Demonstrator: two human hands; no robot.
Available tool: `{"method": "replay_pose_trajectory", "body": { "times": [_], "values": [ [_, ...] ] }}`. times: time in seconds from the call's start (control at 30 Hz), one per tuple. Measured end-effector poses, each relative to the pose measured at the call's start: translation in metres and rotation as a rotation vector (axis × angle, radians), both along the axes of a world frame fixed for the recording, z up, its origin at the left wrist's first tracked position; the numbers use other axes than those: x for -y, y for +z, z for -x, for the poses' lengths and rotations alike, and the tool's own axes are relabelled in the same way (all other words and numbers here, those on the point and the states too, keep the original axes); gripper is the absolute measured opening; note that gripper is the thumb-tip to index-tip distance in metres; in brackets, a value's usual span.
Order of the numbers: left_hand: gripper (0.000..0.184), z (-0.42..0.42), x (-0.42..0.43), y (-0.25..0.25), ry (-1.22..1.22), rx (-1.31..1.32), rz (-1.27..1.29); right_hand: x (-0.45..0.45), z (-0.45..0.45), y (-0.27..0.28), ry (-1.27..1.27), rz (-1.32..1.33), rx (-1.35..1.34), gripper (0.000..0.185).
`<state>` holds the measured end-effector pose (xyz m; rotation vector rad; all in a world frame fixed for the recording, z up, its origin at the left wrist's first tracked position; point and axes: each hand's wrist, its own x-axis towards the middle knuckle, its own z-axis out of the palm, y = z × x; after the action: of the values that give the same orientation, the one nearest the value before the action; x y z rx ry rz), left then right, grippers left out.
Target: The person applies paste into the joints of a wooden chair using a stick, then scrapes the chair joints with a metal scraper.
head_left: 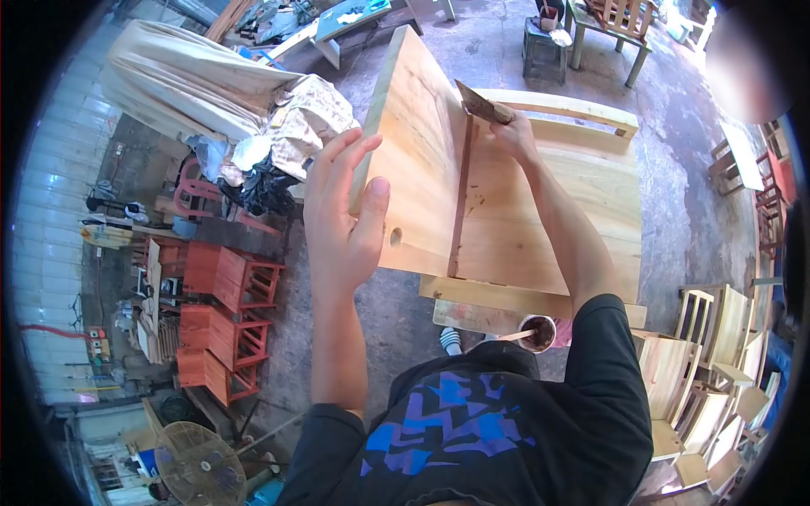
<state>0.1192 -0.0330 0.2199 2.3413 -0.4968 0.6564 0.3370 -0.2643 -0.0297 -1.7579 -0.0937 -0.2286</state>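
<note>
My right hand (513, 135) is closed on a putty knife (483, 104), its wide blade up near the top of a joint between two boards. One of these is an upright pale wooden panel (418, 143) with a dark round knot low down. The other is a broad wooden board (548, 202) lying to its right. A dark brown strip (460, 202) runs along the seam where they meet. My left hand (346, 211) is open at the panel's left edge, fingers stretched and thumb over the face; whether it presses the wood I cannot tell.
Close to my body stands a tub of brown paste (537, 335) with a stick in it. Reddish wooden furniture (228, 325) and a fan (201, 464) are at left. Cloth-covered things (312, 114) lie beyond. Pale wooden pieces (709, 396) stand at right; a person (747, 67) is at upper right.
</note>
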Motion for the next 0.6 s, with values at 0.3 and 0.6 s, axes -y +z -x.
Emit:
{"method": "replay_pose_trajectory", "body": {
  "times": [0.3, 0.6],
  "values": [
    [0.034, -0.001, 0.001, 0.0, -0.009, -0.005, 0.004, 0.006, -0.002, 0.003, 0.08, -0.078, -0.051, 0.045],
    [0.034, -0.001, 0.0, 0.0, -0.01, -0.025, 0.022, 0.014, -0.004, 0.003, 0.138, -0.204, -0.116, 0.043]
  ]
}}
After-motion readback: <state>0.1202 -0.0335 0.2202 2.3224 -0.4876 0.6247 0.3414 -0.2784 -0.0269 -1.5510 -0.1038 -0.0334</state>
